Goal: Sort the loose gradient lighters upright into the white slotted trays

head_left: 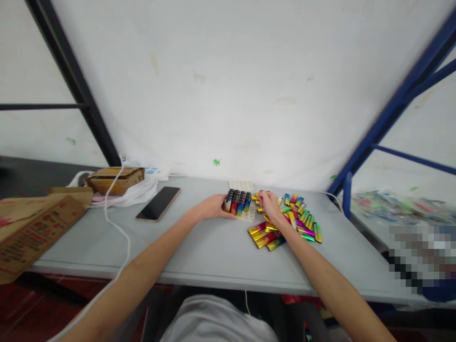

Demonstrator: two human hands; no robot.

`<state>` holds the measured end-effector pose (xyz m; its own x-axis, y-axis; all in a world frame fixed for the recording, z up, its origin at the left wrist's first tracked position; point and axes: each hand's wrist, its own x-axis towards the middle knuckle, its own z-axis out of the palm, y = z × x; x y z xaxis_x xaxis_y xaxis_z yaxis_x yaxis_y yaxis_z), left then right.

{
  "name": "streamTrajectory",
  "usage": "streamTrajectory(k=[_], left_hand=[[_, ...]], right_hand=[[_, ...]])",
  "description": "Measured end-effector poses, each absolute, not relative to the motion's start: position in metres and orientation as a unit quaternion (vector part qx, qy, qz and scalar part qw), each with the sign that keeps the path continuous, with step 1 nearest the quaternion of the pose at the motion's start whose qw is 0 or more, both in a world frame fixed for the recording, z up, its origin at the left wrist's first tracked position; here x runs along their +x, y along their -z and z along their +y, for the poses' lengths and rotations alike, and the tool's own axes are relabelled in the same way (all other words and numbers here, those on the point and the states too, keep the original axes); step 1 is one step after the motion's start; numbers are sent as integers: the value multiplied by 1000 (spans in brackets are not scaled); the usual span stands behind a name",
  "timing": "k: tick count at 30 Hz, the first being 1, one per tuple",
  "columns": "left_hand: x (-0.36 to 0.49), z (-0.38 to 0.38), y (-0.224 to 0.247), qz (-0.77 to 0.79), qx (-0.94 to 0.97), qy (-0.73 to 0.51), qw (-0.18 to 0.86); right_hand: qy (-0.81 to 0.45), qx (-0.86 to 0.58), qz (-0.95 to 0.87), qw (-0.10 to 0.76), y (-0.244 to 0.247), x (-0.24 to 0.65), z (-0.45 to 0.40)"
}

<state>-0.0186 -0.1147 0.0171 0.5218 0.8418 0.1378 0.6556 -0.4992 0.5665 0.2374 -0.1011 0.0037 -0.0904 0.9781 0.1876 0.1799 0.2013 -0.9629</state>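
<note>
Packed Lighters, a Crowded Pile and a Trailing Cord

Nearest the body, a white cord crosses the left forearm's side of the table; a wide sweep of that arm could snag it; on the right, loose lighters lie overlapped beneath and around the right forearm, so a low drag of the wrist could scatter them; beyond, the right hand has its fingers drawn close together at the far left of the pile, though I cannot tell whether they pinch a lighter; the left hand is partly closed around the left end of a white tray, holding it steady at mid-table; if that grip slipped or a knuckle knocked it, the standing lighters could lean or topple towards the bare cups on the near right.

Counted near to far: one cord over the left side; loose lighters, perhaps thirty, too overlapped to count surely; one tray in hand, its packed lighters too tight to number; one phone to the left; two cardboard boxes, farther left; one second tray by the wall.
</note>
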Motion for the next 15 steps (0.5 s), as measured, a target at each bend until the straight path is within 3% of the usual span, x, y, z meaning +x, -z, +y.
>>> streamTrajectory(k=[7, 15], left_hand=[[-18, -114, -17, 451, 844, -189, 219], [-18, -115, -19, 447, 842, -191, 232]], right_hand=[[-300, -526, -620, 499, -5, 237, -102], [-304, -490, -652, 493, -10, 239, -105]])
